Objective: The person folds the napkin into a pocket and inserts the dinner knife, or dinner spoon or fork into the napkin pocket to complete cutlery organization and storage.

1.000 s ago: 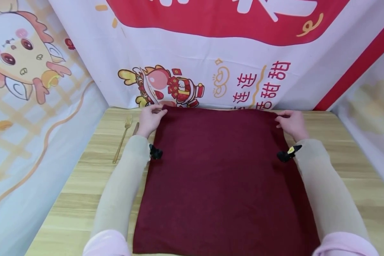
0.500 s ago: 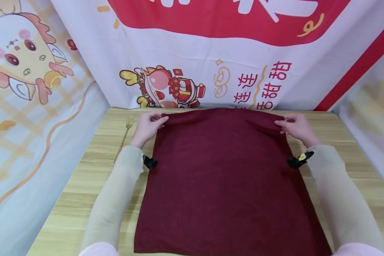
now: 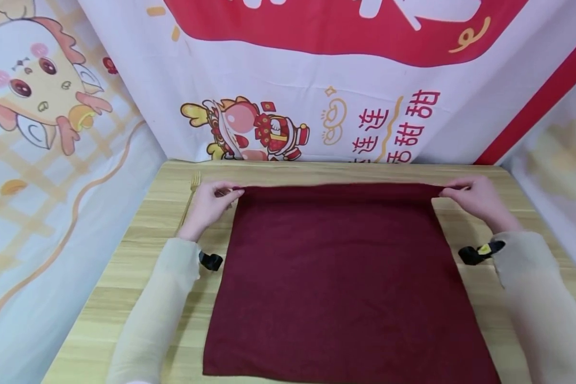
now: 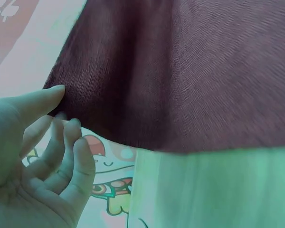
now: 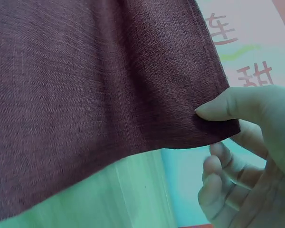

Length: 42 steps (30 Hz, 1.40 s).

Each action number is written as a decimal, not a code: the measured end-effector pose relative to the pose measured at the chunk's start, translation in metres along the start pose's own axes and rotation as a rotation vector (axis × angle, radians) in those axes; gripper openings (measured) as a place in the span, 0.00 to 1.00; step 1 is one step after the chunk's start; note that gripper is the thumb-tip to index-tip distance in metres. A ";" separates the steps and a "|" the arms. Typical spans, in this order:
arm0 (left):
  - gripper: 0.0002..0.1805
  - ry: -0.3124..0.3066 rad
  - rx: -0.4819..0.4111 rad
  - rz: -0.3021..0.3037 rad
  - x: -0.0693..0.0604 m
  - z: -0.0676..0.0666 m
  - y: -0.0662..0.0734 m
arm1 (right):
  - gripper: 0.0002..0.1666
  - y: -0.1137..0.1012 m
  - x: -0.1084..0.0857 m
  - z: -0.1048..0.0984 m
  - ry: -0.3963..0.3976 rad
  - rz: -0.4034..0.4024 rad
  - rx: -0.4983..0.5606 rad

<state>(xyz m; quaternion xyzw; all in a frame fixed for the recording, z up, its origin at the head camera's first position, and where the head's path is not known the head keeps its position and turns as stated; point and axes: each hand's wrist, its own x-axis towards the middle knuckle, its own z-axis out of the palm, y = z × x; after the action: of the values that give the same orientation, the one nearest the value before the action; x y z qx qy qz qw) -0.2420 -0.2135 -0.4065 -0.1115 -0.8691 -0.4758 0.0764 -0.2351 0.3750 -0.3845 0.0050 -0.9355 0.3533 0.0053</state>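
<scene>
A dark red cloth napkin [image 3: 345,282] lies spread over the wooden table, its far edge lifted and drawn taut between both hands. At the far left corner, my left hand [image 3: 210,205] pinches the cloth between thumb and forefinger; the left wrist view shows that corner of the napkin [image 4: 133,85] with the other fingers loosely bent below. The far right corner is pinched the same way by my right hand [image 3: 480,200]. In the right wrist view, the right thumb presses on top of the napkin [image 5: 109,95] near its corner.
A gold fork [image 3: 195,184] lies on the wooden table [image 3: 125,277] left of the napkin, partly hidden behind the left hand. Printed fabric curtains [image 3: 288,74] hang behind the table and at both sides.
Both hands have drawn the napkin's far edge toward me and raised it off the table. The hands have spread apart, the right one farther outward, pulling the edge straight.
</scene>
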 end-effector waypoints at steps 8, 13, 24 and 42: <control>0.09 -0.082 -0.134 -0.029 -0.020 0.001 -0.006 | 0.21 0.007 -0.023 -0.008 -0.152 -0.023 0.137; 0.10 -0.093 -0.123 -0.067 -0.026 0.007 -0.010 | 0.18 0.009 -0.032 0.000 -0.203 -0.011 0.241; 0.12 0.004 -0.105 -0.057 -0.031 0.011 0.006 | 0.23 0.008 -0.039 0.013 -0.130 0.045 0.385; 0.09 0.158 -0.380 -0.009 0.013 0.008 0.030 | 0.19 -0.029 -0.016 0.012 0.050 0.052 0.906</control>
<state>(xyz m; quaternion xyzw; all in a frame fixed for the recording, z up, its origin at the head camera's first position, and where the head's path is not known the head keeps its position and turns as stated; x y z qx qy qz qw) -0.2469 -0.1896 -0.3828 -0.0824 -0.7553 -0.6390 0.1199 -0.2191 0.3456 -0.3746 -0.0250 -0.6859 0.7270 0.0164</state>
